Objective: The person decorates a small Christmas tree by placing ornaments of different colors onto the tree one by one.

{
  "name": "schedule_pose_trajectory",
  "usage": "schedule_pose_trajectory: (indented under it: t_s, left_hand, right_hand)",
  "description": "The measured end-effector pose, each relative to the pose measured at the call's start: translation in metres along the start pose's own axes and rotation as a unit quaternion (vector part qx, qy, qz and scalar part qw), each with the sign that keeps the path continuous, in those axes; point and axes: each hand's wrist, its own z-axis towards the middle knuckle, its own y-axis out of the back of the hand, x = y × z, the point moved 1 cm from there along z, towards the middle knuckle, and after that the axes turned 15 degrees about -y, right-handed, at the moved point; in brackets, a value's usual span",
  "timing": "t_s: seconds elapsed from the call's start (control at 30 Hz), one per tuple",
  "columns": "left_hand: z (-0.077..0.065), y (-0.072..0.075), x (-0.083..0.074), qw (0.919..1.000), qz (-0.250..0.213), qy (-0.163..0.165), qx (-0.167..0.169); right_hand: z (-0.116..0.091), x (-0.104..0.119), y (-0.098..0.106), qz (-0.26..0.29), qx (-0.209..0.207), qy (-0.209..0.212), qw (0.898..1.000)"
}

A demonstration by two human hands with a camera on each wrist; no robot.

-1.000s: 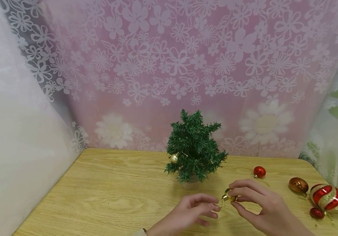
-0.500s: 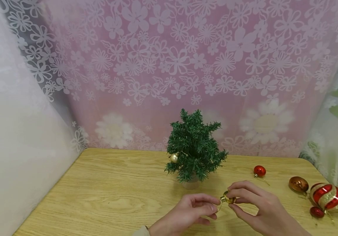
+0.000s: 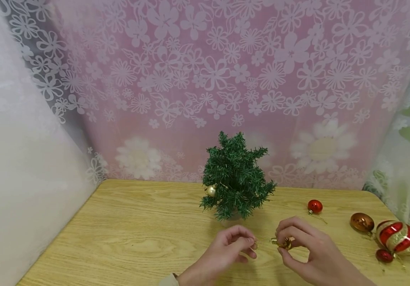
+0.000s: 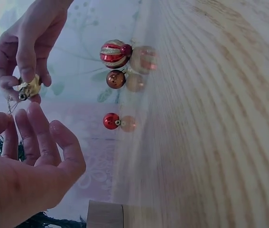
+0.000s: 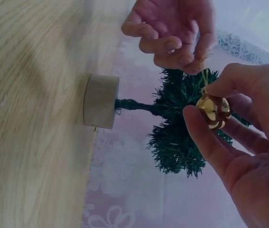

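Note:
My right hand point(image 3: 306, 246) pinches a shiny gold bauble point(image 5: 213, 111) between thumb and fingers, its metal cap turned toward my left hand. A thin gold hanging string point(image 5: 204, 71) runs from the cap to my left hand point(image 3: 226, 250), whose thumb and index finger pinch its end. In the left wrist view the string slants between both hands. Just behind the hands stands a small green artificial Christmas tree point(image 3: 237, 174) on a round wooden base point(image 5: 101, 101). A pale gold bauble point(image 3: 211, 190) hangs at its lower left.
To the right on the wood-grain table point(image 3: 126, 230) lie a red bauble point(image 3: 314, 206), a copper bauble point(image 3: 362, 222), a large red-and-gold striped bauble point(image 3: 400, 238) and a small dark red one point(image 3: 384, 256). A pink flowered curtain point(image 3: 226, 79) hangs behind the table.
My left hand has closed its thumb and index finger on the string and drawn it left, away from the gold bauble. The string is now stretched out; the bauble has turned slightly in my right hand.

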Motion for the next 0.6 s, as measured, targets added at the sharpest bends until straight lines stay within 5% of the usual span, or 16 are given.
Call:
schedule_pose_trajectory:
  t_s: [0.37,0.6]
  left_hand:
    - [0.004,0.003,-0.009,0.9977,0.008,-0.047,0.048]
    - [0.009,0.004,-0.011,0.9930,0.029,-0.078,0.084]
  right_hand:
    - [0.000,-0.003,-0.010,0.054,0.025,-0.044,0.997]
    - [0.004,0.001,-0.013,0.039,0.020,-0.077,0.996]
